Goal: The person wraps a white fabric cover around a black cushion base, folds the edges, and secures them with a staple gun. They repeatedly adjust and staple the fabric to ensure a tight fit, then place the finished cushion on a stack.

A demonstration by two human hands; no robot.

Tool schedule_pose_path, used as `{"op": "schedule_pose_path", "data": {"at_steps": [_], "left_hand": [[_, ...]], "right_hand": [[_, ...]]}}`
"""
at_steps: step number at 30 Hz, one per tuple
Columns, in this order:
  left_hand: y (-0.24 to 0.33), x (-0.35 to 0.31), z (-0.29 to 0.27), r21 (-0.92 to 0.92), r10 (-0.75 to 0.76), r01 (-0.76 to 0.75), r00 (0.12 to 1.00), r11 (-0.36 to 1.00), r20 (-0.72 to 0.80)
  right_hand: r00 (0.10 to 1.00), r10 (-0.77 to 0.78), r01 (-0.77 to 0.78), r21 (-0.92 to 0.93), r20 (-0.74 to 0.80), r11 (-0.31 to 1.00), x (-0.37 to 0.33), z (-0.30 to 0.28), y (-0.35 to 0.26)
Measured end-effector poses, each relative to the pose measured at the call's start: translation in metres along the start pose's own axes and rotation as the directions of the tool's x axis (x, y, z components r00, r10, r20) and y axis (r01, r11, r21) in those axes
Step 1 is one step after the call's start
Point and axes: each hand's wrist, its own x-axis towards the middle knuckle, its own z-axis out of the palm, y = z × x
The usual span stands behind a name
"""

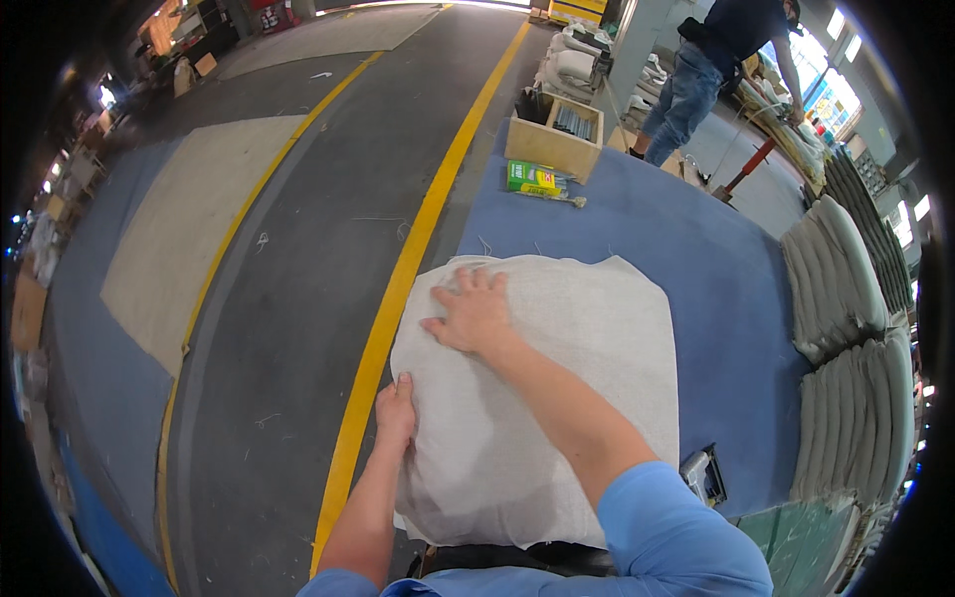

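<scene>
The light grey fabric piece (597, 348) lay broad face up on the blue work surface (731, 368), roughly rectangular in outline, with creases noted along its left side.

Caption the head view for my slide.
Left hand grips the left edge of a pale fabric-covered cushion, right hand spread on top, staple gun lying at right.

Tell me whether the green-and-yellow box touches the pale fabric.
Apart: the head view shows a stretch of blue surface between the green-and-yellow box and the far edge of the pale fabric.
</scene>
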Motion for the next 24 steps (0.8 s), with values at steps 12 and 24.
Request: {"op": "schedule_pose_path", "data": {"at_steps": [12,24], "left_hand": [[-0.010,0.007,-0.008,-0.308,0.000,0.050,0.987,0.950,0.161],[-0.015,0.019,-0.024,-0.545,-0.089,0.301,0.920,0.782,0.381]], "right_hand": [[0.935,0.147,-0.109,0.134,-0.321,0.985,-0.196,0.016,0.209],[0.939,-0.333,0.325,0.104,0.080,0.940,-0.239,0.070,-0.059]]}}
